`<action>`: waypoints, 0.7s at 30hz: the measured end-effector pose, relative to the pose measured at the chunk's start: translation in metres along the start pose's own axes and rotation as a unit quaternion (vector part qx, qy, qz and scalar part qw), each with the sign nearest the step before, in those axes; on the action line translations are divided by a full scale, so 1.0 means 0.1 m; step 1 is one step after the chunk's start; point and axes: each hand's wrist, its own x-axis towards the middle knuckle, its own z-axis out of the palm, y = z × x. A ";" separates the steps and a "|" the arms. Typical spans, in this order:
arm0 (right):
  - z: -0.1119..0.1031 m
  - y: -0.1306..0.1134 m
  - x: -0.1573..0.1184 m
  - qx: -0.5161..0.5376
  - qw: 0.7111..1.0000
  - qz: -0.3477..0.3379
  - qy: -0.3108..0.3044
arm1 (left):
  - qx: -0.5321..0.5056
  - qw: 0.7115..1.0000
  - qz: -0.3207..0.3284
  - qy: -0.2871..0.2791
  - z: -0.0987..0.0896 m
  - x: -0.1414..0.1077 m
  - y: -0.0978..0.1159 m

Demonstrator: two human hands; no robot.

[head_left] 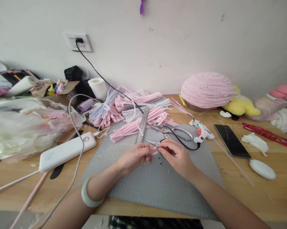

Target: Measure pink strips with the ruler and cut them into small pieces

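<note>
Forearms (219, 195) cross a grey mat (162, 190) on a wooden table (264, 197); left hand (137, 156) and right hand (179, 158) pinch a pale scrap (155, 151), scissors (162, 129) just beyond.

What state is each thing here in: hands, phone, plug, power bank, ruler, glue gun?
Left hand: fingers closed on a small pale piece.
Right hand: fingertips pinched at that piece.
Phone: face up, screen dark.
Plug: in the wall socket.
Power bank: lying flat, cable attached.
Ruler: lying among pink stems.
Glue gun: lying down, cord attached; power unclear.
</note>
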 end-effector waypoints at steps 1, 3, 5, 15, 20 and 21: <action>0.00 0.00 0.00 0.007 1.000 0.022 0.003 | -0.005 1.000 0.013 0.014 0.01 0.00 0.00; 0.02 0.01 0.01 0.022 0.998 0.059 -0.007 | -0.011 0.999 0.032 0.031 0.03 0.01 0.00; 0.03 0.01 0.01 0.039 0.995 0.085 -0.024 | -0.006 0.998 0.045 0.034 0.04 0.01 0.00; 0.06 -0.02 0.02 0.178 0.966 0.181 -0.058 | 0.038 0.997 0.055 0.024 0.05 0.01 -0.05; 0.06 -0.02 0.02 0.147 0.981 0.121 -0.042 | 0.055 0.997 0.048 0.016 0.06 0.00 -0.02; 0.06 -0.02 0.02 0.138 0.983 0.111 -0.039 | 0.060 0.997 0.048 0.015 0.06 0.00 -0.02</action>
